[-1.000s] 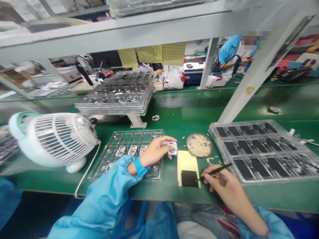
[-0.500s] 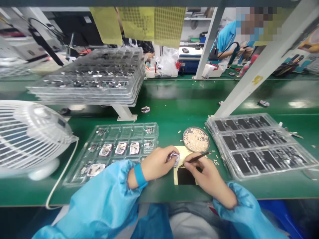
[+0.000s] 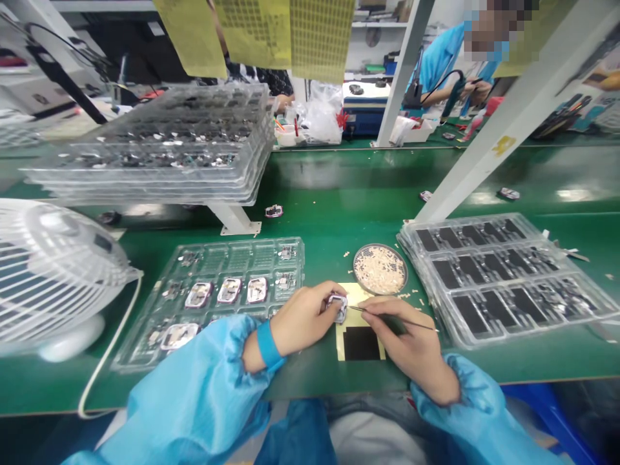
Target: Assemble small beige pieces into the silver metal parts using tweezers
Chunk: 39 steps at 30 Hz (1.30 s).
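Note:
Between the thumb and fingers of my left hand (image 3: 306, 316) is a small watch-like case (image 3: 338, 309) with a pale rim, held up on its edge. My right hand (image 3: 404, 336) pinches thin dark tweezers (image 3: 394, 317), their tips pointing left, close to the case. I cannot tell whether the tips touch it. Below both hands lies a yellow sheet (image 3: 341, 351) with black squares (image 3: 362, 343) on it. Just beyond the right hand stands a round dish (image 3: 380, 268) full of small beige pieces, some dark among them.
At left, a clear tray (image 3: 242, 258) holds several similar cases, near a white fan (image 3: 62, 271). Stacked trays (image 3: 508, 278) of black screens stand at right. More trays (image 3: 159, 142) sit on the raised shelf. A slanted white post (image 3: 484, 142) rises behind. Another person (image 3: 438, 71) works across the bench.
The tweezers have swung from pointing down at the yellow sheet to lying flatter, with their tips nearer the case. The case is turned more toward me. The view has shifted slightly.

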{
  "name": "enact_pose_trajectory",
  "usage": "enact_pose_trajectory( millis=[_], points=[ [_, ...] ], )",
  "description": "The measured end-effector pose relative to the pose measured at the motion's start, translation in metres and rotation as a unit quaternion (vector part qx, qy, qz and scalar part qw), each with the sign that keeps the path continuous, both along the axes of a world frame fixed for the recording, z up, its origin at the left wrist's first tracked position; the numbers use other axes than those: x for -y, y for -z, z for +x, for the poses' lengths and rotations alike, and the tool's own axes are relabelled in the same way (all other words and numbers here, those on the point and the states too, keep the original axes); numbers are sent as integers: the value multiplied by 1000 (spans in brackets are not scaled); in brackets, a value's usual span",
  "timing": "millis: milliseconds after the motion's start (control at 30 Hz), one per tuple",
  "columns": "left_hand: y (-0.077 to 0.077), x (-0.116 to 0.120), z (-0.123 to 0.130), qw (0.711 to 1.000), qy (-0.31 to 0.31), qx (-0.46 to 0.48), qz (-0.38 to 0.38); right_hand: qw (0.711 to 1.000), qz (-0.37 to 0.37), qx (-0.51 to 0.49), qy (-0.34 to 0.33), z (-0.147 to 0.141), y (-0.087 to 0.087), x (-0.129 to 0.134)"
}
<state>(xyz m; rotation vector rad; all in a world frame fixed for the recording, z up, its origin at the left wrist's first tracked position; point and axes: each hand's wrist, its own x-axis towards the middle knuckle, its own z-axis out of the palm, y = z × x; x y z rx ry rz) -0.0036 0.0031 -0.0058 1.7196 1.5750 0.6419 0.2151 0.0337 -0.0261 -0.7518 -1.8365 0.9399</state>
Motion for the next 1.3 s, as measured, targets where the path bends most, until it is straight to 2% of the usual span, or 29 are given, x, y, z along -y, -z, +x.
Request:
enact_pose_trajectory(
  millis=[133,433,667,800,1033,1200,1300],
  points=[
    [0,0,1,1000,-3,-11,-2,1000,21,8,1,-2,4,0],
    [0,0,1,1000,-5,-3,5,1000,9,23,5,-4,4,-1],
    [-3,-1,1,1000,-7,-9,-5,999,-28,33,13,0,2,2],
    [-3,-1,-2,1000,0,25,-15,997,-48,58,3,4,3,3],
    [0,0,-4,998,-7,56,-31,997,-49,51,19,3,3,2],
    [-3,0,-3,997,-7,68,-42,997,-57,44,12,3,2,0],
    [-6,-2,-3,996,-7,70,-47,995,-101,19,-8,3,4,-2]
  ],
)
